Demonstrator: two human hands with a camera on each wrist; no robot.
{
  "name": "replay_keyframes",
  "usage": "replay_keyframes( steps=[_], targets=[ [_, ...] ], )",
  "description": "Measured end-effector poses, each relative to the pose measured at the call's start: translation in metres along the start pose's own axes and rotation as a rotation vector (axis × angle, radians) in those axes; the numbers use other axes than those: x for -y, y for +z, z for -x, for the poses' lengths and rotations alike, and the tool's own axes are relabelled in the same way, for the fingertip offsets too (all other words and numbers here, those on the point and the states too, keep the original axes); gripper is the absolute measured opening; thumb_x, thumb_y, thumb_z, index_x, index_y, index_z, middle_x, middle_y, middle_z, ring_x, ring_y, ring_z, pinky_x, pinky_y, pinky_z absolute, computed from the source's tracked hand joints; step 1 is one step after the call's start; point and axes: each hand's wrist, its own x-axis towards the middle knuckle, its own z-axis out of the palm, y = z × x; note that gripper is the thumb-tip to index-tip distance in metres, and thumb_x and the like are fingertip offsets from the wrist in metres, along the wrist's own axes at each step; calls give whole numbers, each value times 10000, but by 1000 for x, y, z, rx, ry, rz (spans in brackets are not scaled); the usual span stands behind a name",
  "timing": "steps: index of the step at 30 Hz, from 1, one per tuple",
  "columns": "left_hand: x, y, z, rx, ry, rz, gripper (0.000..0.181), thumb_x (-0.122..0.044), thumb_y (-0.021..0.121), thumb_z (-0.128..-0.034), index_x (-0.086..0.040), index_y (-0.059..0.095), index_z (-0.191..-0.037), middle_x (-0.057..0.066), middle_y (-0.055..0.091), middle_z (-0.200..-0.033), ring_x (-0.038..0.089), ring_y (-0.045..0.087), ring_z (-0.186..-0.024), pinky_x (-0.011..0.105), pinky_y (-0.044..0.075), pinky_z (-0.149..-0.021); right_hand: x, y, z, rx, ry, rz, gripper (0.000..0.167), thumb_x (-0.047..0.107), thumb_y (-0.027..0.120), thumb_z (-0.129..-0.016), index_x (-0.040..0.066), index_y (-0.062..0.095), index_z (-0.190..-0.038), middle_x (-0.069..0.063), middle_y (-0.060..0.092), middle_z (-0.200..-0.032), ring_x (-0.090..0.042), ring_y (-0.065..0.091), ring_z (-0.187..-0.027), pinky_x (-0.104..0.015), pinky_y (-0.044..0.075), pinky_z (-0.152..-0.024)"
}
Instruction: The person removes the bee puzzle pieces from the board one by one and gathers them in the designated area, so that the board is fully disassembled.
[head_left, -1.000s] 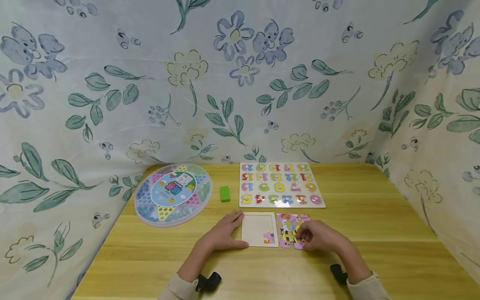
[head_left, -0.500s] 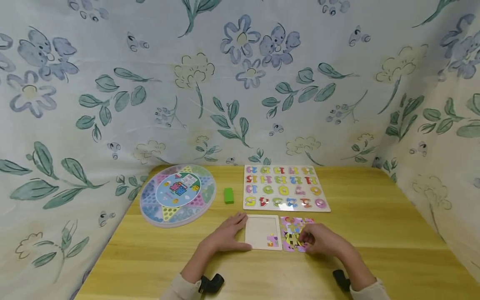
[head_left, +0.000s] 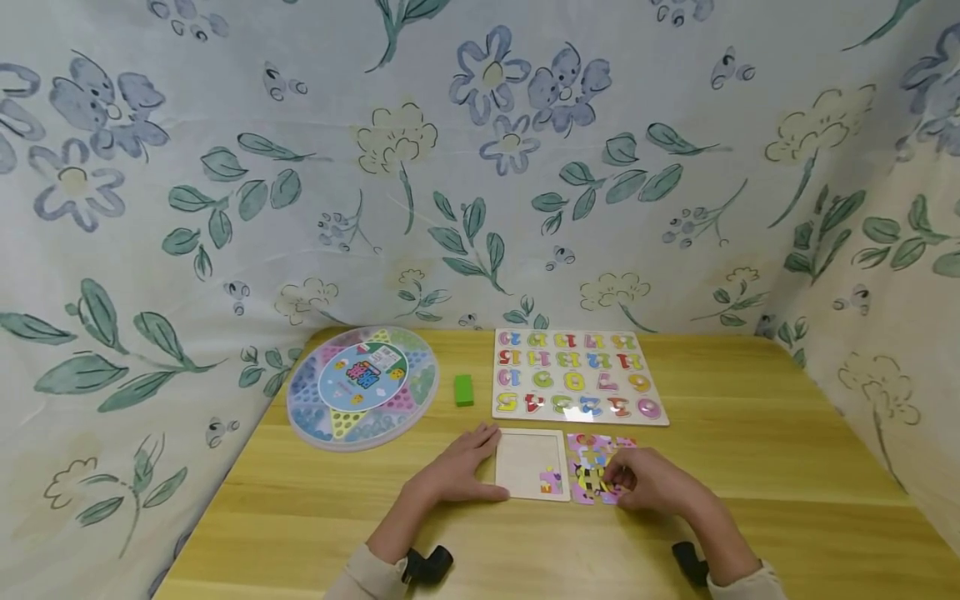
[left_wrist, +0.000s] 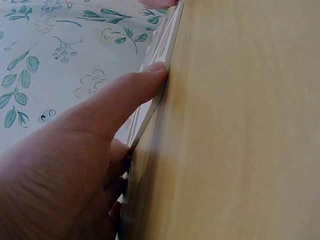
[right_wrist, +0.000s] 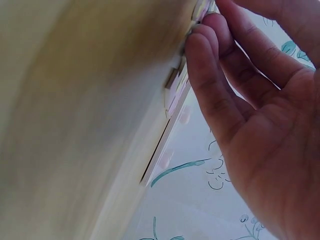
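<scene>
A shallow wooden puzzle tray (head_left: 521, 461) lies in front of the person, with a few joined pink-purple pieces (head_left: 551, 481) in its lower right corner. Along its left side rests my left hand (head_left: 457, 472), fingers at the upper corner and thumb at the lower one. In the left wrist view the straight thumb (left_wrist: 132, 92) lies on the tray's edge. Just right of the tray are colourful jigsaw pieces (head_left: 587, 471) with a yellow-and-black picture. My right hand (head_left: 656, 483) pinches a puzzle piece at their right side with curled fingers, which mostly hide it.
Behind the tray lies a number puzzle board (head_left: 577, 377). A green block (head_left: 464, 390) sits left of that board, and a round Chinese-checkers-style game box (head_left: 363, 388) lies farther left. Floral cloth (head_left: 480, 167) hangs behind the wooden table (head_left: 750, 450).
The head view has shifted, so the whole scene sits slightly farther right in it. Both hands stay at about the same places on the tray and the pieces.
</scene>
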Motion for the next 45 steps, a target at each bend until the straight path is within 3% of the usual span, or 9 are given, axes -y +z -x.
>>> replay_keyframes(
  steps=[10,16,30,37,45],
  targets=[
    [0,-3,-2,-3,-2,-6,1000,-639,646,-823,-126,210,-1562,-5,146,-1649,197,107,-1532,429,150,-1250,5,-1,-7,-29,-23,29,231,62,784,-721,72,672,-922,10,598,-817,-49,503,-721,-195,465,-614],
    [-1,-2,-7,-8,23,-19,1001,-639,646,-823,-113,219,-1559,5,155,-1648,223,118,-1530,445,160,-1245,15,0,-13,-36,13,29,277,103,818,-711,69,675,-946,12,597,-835,-79,508,-747,-195,463,-637],
    [-1,-1,-7,0,-3,-8,1007,-642,656,-811,-128,222,-1560,-9,151,-1648,217,109,-1531,441,150,-1248,48,20,-50,-34,-8,45,276,67,816,-706,48,676,-944,2,595,-821,-139,513,-738,-211,440,-624],
    [-2,5,-5,8,-13,-4,1008,-654,653,-805,-137,230,-1560,-16,168,-1645,222,127,-1529,444,168,-1244,52,28,-52,-24,32,77,276,97,844,-697,64,681,-918,4,603,-836,-141,509,-765,-243,460,-669],
    [0,1,-1,-9,-8,-19,1010,-647,654,-809,-116,232,-1557,11,171,-1644,238,136,-1527,450,174,-1241,56,30,-55,-35,36,100,270,130,842,-695,77,684,-906,16,604,-805,-106,510,-718,-226,458,-636]
  ],
)
